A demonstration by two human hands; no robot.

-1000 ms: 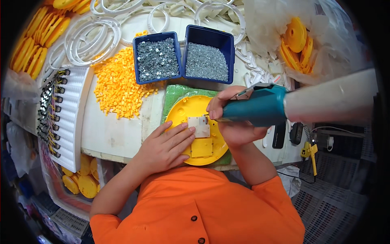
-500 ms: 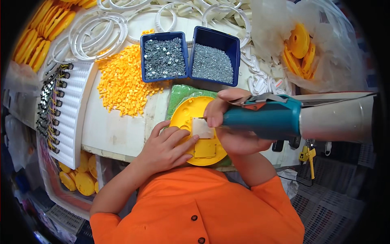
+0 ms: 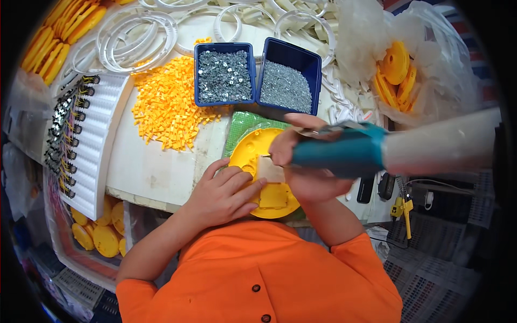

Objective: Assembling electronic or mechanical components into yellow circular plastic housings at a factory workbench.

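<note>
A round yellow plastic housing (image 3: pixel 254 146) lies in front of me on a green mat (image 3: pixel 237 129). A pale square plate (image 3: pixel 270 171) rests inside it. My left hand (image 3: pixel 225 195) lies over the housing's left side, fingers stretched out, with fingertips close to the plate. My right hand (image 3: pixel 315 180) is wrapped round a teal electric screwdriver (image 3: pixel 342 153), held nearly level. The tool's thin bit points left at the plate's upper edge; whether it sits in a screw is too small to tell. Motion blurs the screwdriver and the right hand.
Behind the housing stand blue bins of dark metal pieces (image 3: pixel 224 75) and small screws (image 3: pixel 285 86). Left of them is a heap of yellow pieces (image 3: pixel 167 105), then a white foam tray (image 3: pixel 102 140) with wired parts. White rings (image 3: pixel 137 40) lie at the back; bagged yellow discs (image 3: pixel 396 64) sit right.
The whole view has shifted slightly. The screwdriver has moved a little to the left and is now blurred. My left hand keeps its place on the housing.
</note>
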